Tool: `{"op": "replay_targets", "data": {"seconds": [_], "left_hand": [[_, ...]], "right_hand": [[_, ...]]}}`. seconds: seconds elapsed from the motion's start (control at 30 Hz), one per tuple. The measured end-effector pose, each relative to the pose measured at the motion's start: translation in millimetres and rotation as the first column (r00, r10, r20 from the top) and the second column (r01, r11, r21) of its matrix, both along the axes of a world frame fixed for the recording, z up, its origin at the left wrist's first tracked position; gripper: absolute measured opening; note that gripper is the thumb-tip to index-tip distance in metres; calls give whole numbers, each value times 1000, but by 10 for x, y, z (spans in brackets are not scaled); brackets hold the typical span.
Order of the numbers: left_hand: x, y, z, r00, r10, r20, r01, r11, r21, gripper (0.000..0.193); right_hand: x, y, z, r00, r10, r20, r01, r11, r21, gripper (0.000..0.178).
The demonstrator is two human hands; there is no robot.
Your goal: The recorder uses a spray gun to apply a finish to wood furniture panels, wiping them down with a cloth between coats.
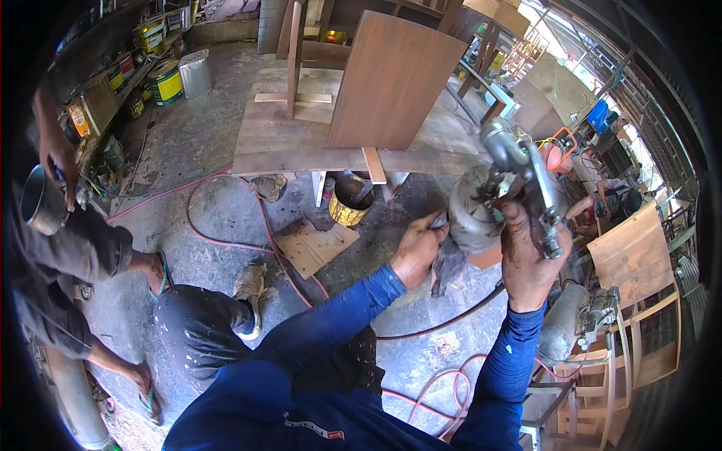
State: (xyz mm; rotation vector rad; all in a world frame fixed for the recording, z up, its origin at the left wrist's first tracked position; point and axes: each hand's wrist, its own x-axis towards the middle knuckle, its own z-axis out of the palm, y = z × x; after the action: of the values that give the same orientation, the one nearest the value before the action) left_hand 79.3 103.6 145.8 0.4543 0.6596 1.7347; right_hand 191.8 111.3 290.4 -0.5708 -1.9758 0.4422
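Observation:
My right hand [524,267] is wrapped round the handle of a metal spray gun [543,192], raised in front of me to the right. A grey, stained paint cup [470,214] is next to the gun's body; how the two join is hard to make out. At the cup's left side, my left hand [416,254] is closed on a dark rag [450,269], which hangs down below the fingers. Whether the rag presses on the cup, I cannot tell.
A brown wooden panel [398,83] stands on a low worktable [263,146] ahead. Beneath are a yellow bucket [348,213] and cardboard [316,246]. Red hose [197,219] loops across the floor. At left, a co-worker holds a metal cup [43,199]. Wooden chair frames [635,259] and a tank [565,319] stand right.

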Motion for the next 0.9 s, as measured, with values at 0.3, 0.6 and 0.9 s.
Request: {"op": "replay_targets", "data": {"seconds": [0.3,0.6,0.9], "left_hand": [[228,-199,-98,998,3,56,0,998,-68,36],[-135,122,100,993,19,-118,-10,997,76,38],[452,-221,-1095,992,5,124,25,971,-236,24]], "right_hand": [[-27,3,-95,976,-84,201,79,996,31,25],[-93,115,24,991,-36,-130,35,999,-7,24],[-64,2,-853,952,117,284,-61,978,-199,20]]}}
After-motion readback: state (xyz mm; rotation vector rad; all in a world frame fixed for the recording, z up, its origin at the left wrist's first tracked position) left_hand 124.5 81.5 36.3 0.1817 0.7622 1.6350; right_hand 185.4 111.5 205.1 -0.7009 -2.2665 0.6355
